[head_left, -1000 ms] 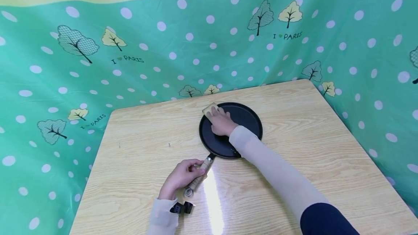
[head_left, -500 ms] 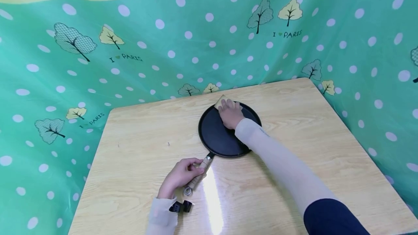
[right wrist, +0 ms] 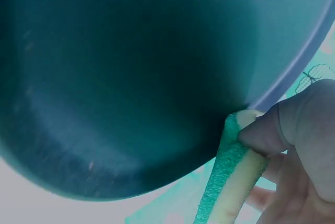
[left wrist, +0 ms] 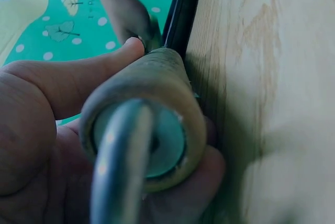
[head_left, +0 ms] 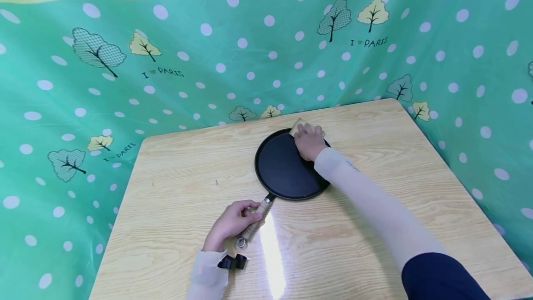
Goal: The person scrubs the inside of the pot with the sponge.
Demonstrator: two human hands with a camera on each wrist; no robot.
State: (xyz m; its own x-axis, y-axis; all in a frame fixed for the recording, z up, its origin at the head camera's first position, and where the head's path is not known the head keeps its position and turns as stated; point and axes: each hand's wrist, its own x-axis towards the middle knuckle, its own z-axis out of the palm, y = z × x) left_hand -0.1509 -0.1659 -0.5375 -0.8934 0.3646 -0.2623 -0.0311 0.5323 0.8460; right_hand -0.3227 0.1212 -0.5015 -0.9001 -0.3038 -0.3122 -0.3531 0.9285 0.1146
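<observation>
A round black flat frying pan [head_left: 287, 170] lies on the table, its wooden handle [head_left: 256, 220] angled toward the front left. My left hand [head_left: 235, 221] grips that handle; in the left wrist view thumb and fingers wrap it from both sides, with the metal hanging ring at its end closest to the camera. At the pan's far right rim, my right hand [head_left: 309, 142] holds a sponge [head_left: 296, 127]. In the right wrist view the sponge [right wrist: 230, 182] shows a green scouring side and a pale yellow side, pinched by the thumb, its green side against the rim.
The wooden table [head_left: 179, 179] extends around the pan on all sides. A green dotted curtain [head_left: 187, 59] hangs behind it and along both sides. A black device [head_left: 233, 262] is strapped at the left wrist.
My right hand has slid the sponge along the pan's far rim, from the upper left to the upper right. The left hand keeps its hold on the handle, and the pan stays in place.
</observation>
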